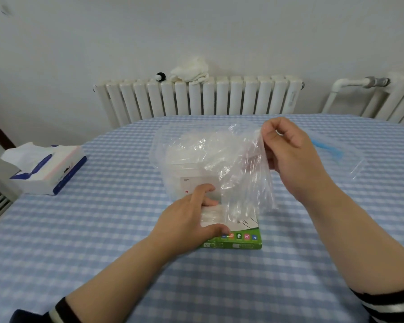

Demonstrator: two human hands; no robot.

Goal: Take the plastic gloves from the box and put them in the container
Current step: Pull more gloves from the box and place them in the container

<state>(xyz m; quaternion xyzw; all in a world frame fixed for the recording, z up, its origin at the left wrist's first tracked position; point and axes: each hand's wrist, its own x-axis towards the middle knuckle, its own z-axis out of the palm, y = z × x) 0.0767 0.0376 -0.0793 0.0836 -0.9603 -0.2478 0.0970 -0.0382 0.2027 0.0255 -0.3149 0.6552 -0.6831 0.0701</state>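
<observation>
A green and white glove box lies flat on the checked tablecloth in front of me. My left hand presses down on its top, fingers at the opening. My right hand is raised above and to the right of the box, pinching a clear plastic glove that hangs down to the box. Just behind the box stands a clear plastic container with a white label; crumpled clear gloves fill it.
A clear lid with a blue seal lies to the right behind my right hand. A tissue pack sits at the table's left edge. White radiators and a wall stand beyond the far edge.
</observation>
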